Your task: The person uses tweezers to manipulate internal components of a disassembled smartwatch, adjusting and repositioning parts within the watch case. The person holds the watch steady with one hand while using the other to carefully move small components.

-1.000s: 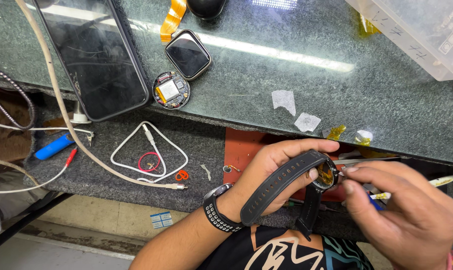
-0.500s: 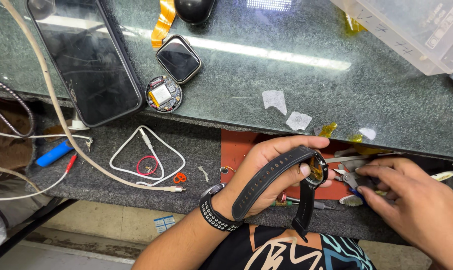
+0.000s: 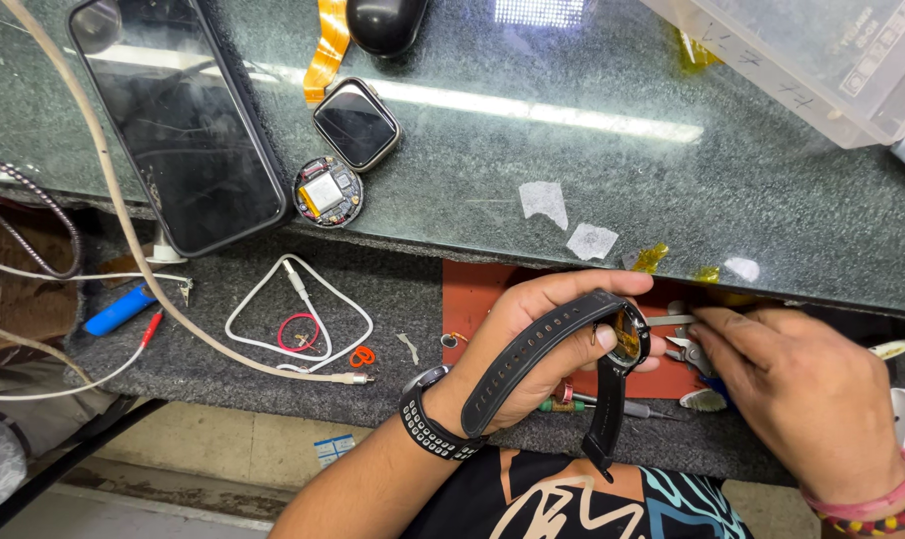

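Observation:
My left hand (image 3: 532, 319) holds a round watch (image 3: 627, 337) by its black strap (image 3: 532, 364), dial side tilted to the right, over a red mat (image 3: 472, 299). A black wristwatch (image 3: 432, 424) is on that wrist. Just right of the watch, my right hand (image 3: 802, 399) reaches down to the mat, fingertips pinched on a thin metal tool (image 3: 669, 320). Small pliers (image 3: 687, 351) lie under those fingers. A screwdriver (image 3: 612, 404) rests below my left hand.
On the dark stone counter lie a black phone (image 3: 183, 120), a square smartwatch (image 3: 356, 123), an opened round watch module (image 3: 326, 192), an orange ribbon cable (image 3: 327, 45) and a clear plastic box (image 3: 812, 50). A coiled white cable (image 3: 298, 299) lies on the grey felt.
My right hand has left the watch case and dropped to the tools on the red mat. My left hand has kept hold of the watch, nearly still.

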